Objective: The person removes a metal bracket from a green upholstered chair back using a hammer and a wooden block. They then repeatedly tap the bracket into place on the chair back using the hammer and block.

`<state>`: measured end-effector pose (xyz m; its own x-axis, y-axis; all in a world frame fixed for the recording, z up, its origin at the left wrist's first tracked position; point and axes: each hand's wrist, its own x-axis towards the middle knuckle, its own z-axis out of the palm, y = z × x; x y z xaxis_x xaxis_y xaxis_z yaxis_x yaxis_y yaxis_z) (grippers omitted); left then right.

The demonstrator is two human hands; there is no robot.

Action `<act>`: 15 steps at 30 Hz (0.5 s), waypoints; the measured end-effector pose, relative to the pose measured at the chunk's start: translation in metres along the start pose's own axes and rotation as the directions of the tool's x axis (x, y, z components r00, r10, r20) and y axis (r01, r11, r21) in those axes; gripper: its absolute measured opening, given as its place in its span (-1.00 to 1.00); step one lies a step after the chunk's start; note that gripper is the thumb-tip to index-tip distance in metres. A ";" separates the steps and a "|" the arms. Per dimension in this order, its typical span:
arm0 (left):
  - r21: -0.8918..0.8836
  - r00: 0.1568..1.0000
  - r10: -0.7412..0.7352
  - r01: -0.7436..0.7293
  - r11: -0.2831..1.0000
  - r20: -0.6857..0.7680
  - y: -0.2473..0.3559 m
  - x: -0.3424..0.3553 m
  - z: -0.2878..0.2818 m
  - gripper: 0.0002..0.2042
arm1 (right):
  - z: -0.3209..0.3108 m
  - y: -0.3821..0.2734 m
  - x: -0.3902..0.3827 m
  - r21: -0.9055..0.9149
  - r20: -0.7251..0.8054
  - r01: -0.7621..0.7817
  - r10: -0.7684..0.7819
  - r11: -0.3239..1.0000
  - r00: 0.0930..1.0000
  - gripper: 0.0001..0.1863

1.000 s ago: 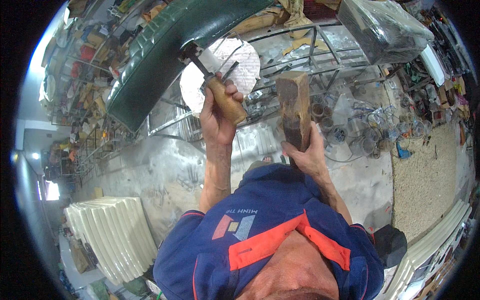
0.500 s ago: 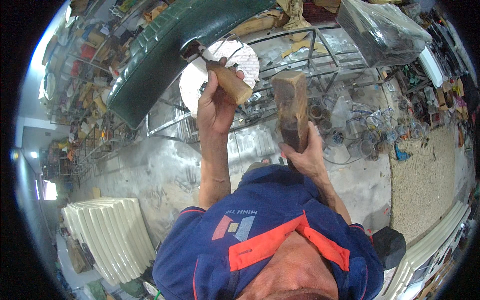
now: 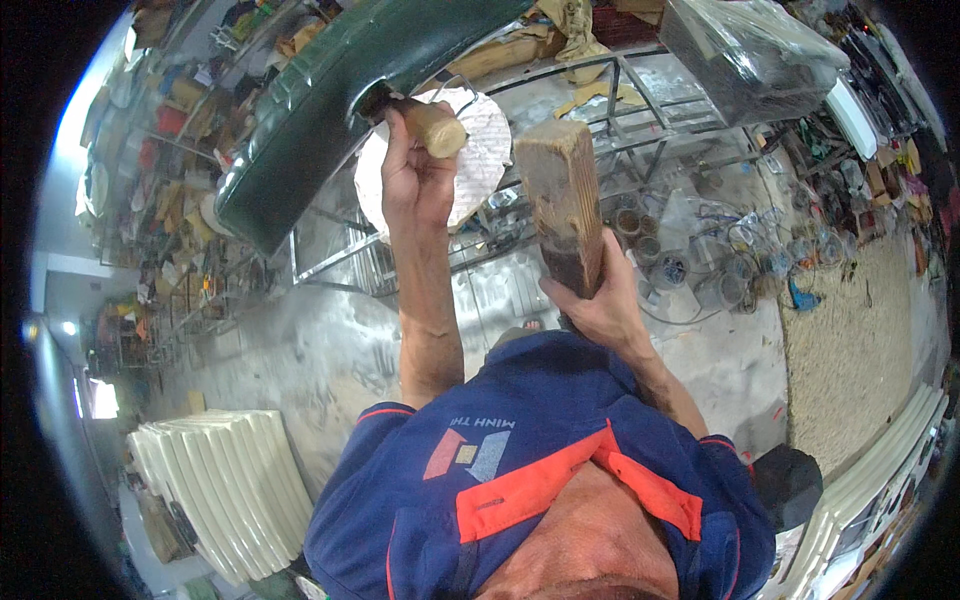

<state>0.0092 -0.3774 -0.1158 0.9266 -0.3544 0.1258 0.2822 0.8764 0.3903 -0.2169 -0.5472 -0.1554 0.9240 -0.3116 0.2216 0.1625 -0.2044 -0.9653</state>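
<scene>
My left hand point(image 3: 420, 185) is closed around the light wooden handle of a chisel point(image 3: 435, 130). Its metal end meets the edge of a dark green upholstered cushion point(image 3: 300, 140); the tip is hidden there. My right hand point(image 3: 600, 295) grips a worn, blocky wooden mallet point(image 3: 560, 190) by its darkened lower part. The mallet is upright, to the right of the chisel and apart from it. Behind the left hand lies a round white piece point(image 3: 485, 150).
A metal tube frame point(image 3: 640, 85) stands beneath the cushion. At the far right sits a plastic-wrapped box point(image 3: 750, 65). Spools and cables point(image 3: 730, 285) lie on the floor, with a blue power drill point(image 3: 803, 298) nearby. White padded panels point(image 3: 220, 490) are stacked at the near left.
My left hand has moved farther away, bringing the chisel's metal end in against the cushion's edge. The mallet has shifted slightly left and away in my right hand.
</scene>
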 end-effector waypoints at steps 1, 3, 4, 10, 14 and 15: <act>-0.014 1.000 -0.007 0.007 1.000 0.008 0.002 -0.001 -0.001 -0.65 | 0.003 -0.005 0.005 0.015 -0.012 0.030 -0.030 0.999 0.999 -0.34; -0.040 0.999 -0.028 0.029 0.999 0.026 0.003 -0.001 -0.004 -0.66 | 0.014 -0.014 0.021 0.158 -0.070 0.102 -0.092 0.982 0.993 -0.32; -0.037 0.998 -0.043 0.044 0.998 0.040 0.003 0.002 -0.005 -0.66 | 0.020 -0.019 0.030 0.231 -0.104 0.141 -0.120 0.963 0.987 -0.31; 0.172 0.995 0.043 -0.026 0.985 -0.095 0.001 0.021 -0.009 -0.60 | 0.044 -0.058 0.100 0.417 -0.048 0.279 -0.285 0.865 0.957 -0.27; 0.226 0.991 0.044 -0.014 0.974 -0.130 0.005 0.012 0.002 -0.56 | 0.060 -0.060 0.128 0.326 0.001 0.374 -0.395 0.869 0.918 -0.31; 0.235 0.991 0.058 -0.028 0.971 -0.121 0.007 0.012 0.000 -0.55 | 0.064 -0.063 0.131 0.319 0.000 0.371 -0.391 0.872 0.920 -0.31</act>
<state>0.0225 -0.3752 -0.1113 0.9647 -0.2607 0.0365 0.1896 0.7845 0.5904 -0.0836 -0.5161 -0.0747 0.7870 -0.2065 0.5814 0.5946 0.0027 -0.8040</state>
